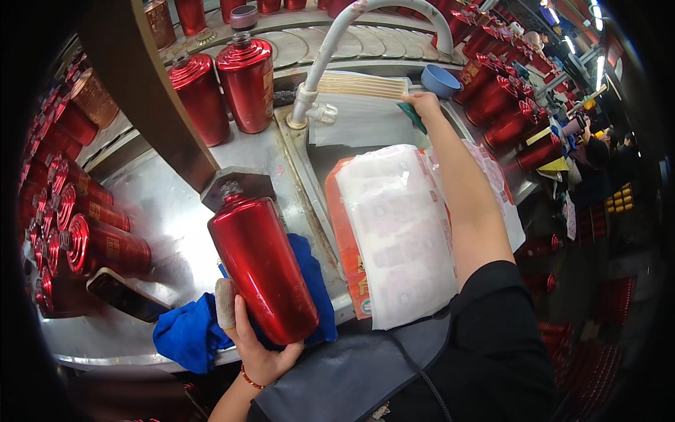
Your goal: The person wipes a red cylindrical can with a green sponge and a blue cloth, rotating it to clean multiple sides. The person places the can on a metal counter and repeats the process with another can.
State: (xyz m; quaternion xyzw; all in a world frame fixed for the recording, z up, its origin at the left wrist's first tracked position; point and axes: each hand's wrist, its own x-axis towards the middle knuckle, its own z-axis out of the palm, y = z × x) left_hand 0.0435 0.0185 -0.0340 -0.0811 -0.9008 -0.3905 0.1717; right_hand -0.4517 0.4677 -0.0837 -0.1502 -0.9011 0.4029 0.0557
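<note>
My left hand (261, 349) is closed round the lower end of a glossy red bottle (264, 267), which leans with its neck pointing away from me. A cloth-like finger cover (226, 304) sits on one of its fingers. Under the bottle lies a blue cloth (190, 334). My right arm stretches over the sink, and my right hand (423, 104) pinches the right end of a sheet with gold stripes (362, 86). Just below that hand is a green piece (413, 117), partly hidden. Stacked printed translucent sheets (401, 239) lie nearer me, across the sink.
A white curved tap (309, 84) rises at the sink's far left corner. Two red bottles (245, 84) stand left of it. A blue bowl (441, 81) sits at the far right. A phone (126, 294) leans on the left, near several red bottles (109, 243). A brown post (151, 84) slants down beside them.
</note>
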